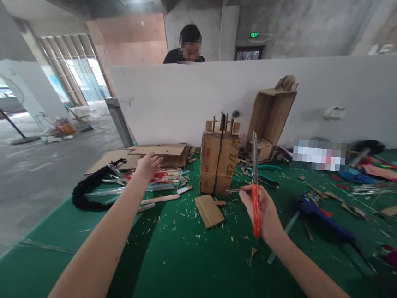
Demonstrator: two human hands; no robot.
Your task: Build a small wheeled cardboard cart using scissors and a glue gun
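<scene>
free: near green mat [181,263] | blocked: cardboard box [218,162], tool clutter [321,215] right

Orange-handled scissors [254,191] are held upright in the right hand [261,214], the grey blades closed and pointed up, just right of the cardboard box. A bundle of clear sticks with red marks [161,176] is lain on the tabletop at the left, touched by the left hand [147,165].

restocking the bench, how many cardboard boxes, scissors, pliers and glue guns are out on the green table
Cardboard boxes: 3 – tall brown box with a black cord, open upright box, flat box.
Scissors: 1 – orange-handled scissors in the right hand.
Pliers: 1 – teal-handled pliers.
Glue guns: 1 – blue glue gun.
Total: 6
</scene>
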